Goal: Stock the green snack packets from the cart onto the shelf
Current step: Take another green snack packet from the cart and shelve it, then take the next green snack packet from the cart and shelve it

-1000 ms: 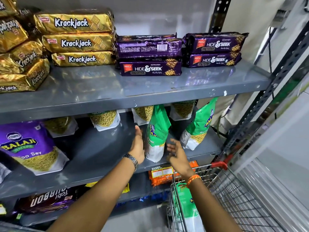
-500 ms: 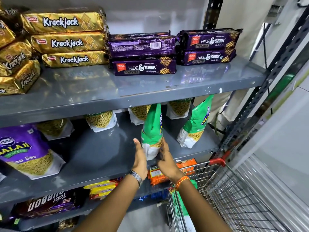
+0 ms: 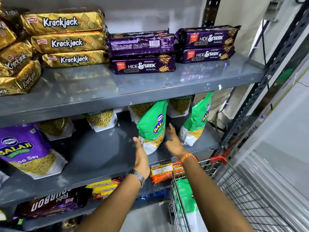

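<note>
The left hand (image 3: 141,156), fingers straight and pressed together, is touching the lower left edge of an upright green plastic Balaji snack packet (image 3: 153,127), while the right hand (image 3: 173,141), fingers loosely spread, is sitting just beside the packet's right edge without gripping it. The packet is standing near the front of the grey metal middle shelf (image 3: 100,156), with a second green packet (image 3: 195,121) leaning to its right. Another green packet (image 3: 184,196) is lying in the wire shopping cart (image 3: 234,190) below the right forearm.

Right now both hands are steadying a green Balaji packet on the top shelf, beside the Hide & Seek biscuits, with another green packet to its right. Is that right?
Not quite. The head view shows the left hand and right hand at the green Balaji packet on the middle shelf, below the Hide & Seek biscuits. The other green packet does stand to its right.
</note>
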The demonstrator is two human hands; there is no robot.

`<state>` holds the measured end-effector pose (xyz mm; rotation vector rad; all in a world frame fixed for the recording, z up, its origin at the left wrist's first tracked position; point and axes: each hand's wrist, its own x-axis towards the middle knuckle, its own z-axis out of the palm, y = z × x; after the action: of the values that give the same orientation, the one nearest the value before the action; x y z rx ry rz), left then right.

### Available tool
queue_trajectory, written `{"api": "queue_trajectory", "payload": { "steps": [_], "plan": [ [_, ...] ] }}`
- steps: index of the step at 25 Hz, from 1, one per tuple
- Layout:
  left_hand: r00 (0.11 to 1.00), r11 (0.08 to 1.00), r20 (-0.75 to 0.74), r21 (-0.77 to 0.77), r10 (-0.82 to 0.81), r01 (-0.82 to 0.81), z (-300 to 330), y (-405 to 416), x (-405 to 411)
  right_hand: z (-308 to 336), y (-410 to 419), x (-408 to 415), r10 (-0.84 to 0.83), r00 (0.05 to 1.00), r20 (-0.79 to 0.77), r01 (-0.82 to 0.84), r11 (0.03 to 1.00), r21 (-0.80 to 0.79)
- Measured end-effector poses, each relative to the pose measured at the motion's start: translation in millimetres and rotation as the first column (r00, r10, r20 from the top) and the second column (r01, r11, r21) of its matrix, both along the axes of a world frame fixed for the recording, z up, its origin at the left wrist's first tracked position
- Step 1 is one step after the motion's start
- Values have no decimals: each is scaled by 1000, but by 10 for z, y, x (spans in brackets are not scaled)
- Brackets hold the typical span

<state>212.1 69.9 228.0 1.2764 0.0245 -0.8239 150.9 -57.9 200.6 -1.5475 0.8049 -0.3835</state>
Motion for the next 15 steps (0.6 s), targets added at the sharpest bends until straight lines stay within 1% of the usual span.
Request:
{"api": "queue_trajectory", "payload": {
  "steps": [2,6,10,11,13,15],
  "plan": [
    [999,999,25,15,-31,30,48,2,4,22,20,30,51,999,5,-51,999,-12],
    [998,997,33,67,-46,44,123,-5,172,83,235,-52,10,1000,13,-10,1000,6],
    [998,995,41,88,-47,43,130,31,271,176,365,-177,61,998,28,-61,998,0],
    [998,997,43,77,-37,33,132,66,239,172,350,-265,87,995,38,-88,996,22],
    [999,995,31,96,6,-9,98,158,72,112,286,-629,105,991,80,-114,986,118],
    [1000,993,6,118,21,-22,6,229,-211,-33,227,-1147,2,993,119,-31,971,238]
  ]
}}
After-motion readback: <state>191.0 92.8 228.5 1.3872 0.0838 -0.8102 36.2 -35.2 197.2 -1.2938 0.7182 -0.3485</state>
